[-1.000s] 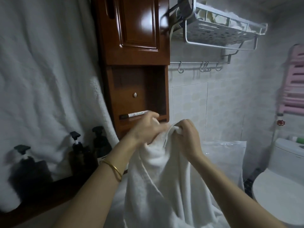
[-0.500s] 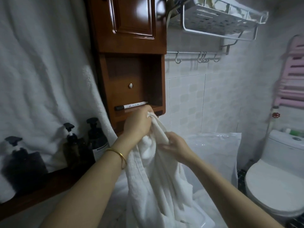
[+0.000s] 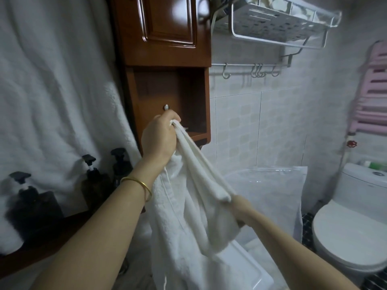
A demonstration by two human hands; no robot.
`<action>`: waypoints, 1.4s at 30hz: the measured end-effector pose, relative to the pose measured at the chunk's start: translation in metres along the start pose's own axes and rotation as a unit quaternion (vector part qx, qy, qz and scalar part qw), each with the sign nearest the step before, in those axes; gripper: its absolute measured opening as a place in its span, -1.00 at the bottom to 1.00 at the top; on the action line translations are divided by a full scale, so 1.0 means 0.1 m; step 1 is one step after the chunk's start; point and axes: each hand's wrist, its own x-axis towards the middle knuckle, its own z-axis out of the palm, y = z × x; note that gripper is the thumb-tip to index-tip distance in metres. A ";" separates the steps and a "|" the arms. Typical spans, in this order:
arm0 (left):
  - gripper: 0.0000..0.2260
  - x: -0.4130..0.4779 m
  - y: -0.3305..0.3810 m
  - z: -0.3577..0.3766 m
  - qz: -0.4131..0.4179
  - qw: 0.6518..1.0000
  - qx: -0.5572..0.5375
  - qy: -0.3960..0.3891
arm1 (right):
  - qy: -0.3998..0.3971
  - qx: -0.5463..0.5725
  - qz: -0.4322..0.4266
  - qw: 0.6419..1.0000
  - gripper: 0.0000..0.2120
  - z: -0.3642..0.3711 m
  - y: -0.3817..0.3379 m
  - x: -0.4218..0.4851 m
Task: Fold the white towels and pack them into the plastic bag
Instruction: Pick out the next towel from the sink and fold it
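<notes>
The left hand (image 3: 160,137) is raised in front of the open niche of a brown wooden cabinet (image 3: 167,49), its fingers clenched around a bunched corner of the white towel (image 3: 188,216). From that grip one edge of the towel runs taut, down and to the right, as a thick rolled band to the right hand (image 3: 238,208). That hand is mostly buried in the cloth; only the wrist and the heel of the hand show, so I cannot tell how its fingers lie. The rest of the towel hangs between the forearms in long loose folds, plush and ribbed along a stitched hem, and drops out of sight at the bottom edge. A thin gold bracelet (image 3: 138,183) sits on the left wrist.

The clear plastic bag (image 3: 272,189) stands upright against the tiled wall, just behind the towel and beside the toilet (image 3: 345,237). Dark pump bottles (image 3: 94,181) stand on a ledge at the left, in front of a fluffy white cloth (image 3: 52,91) hanging there.
</notes>
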 end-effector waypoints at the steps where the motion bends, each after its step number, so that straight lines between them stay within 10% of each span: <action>1: -0.72 0.00 -0.01 0.00 0.001 1.000 0.002 0.005 | 0.086 0.054 -0.004 0.995 -0.68 -0.07 -0.06 0.01; 8: -0.74 0.14 0.13 -0.17 0.056 0.995 0.028 0.076 | 0.311 0.440 -0.055 0.841 -0.74 -0.72 -0.96 -0.23; 18: -0.72 0.44 0.30 -0.62 0.118 0.966 0.135 0.184 | 0.511 0.407 -0.321 0.686 -0.64 -1.44 -1.83 -0.98; 26: -0.78 0.22 0.22 -0.36 0.070 0.983 0.114 0.123 | 0.450 0.167 -0.286 0.830 -0.81 -1.02 -1.42 -0.75; 31: -0.78 -0.09 -0.07 -0.06 0.002 0.991 0.124 0.055 | 0.266 -0.105 -0.186 0.940 -0.71 -0.60 -0.68 -0.48; 36: -0.82 -0.14 -0.18 0.08 0.009 0.988 0.154 0.007 | 0.020 -0.359 -0.107 0.927 -0.71 -0.27 -0.06 -0.37; 42: -0.77 -0.20 -0.16 0.22 0.041 0.981 0.191 -0.016 | -0.109 -0.329 -0.065 0.936 -0.82 -0.12 0.13 -0.35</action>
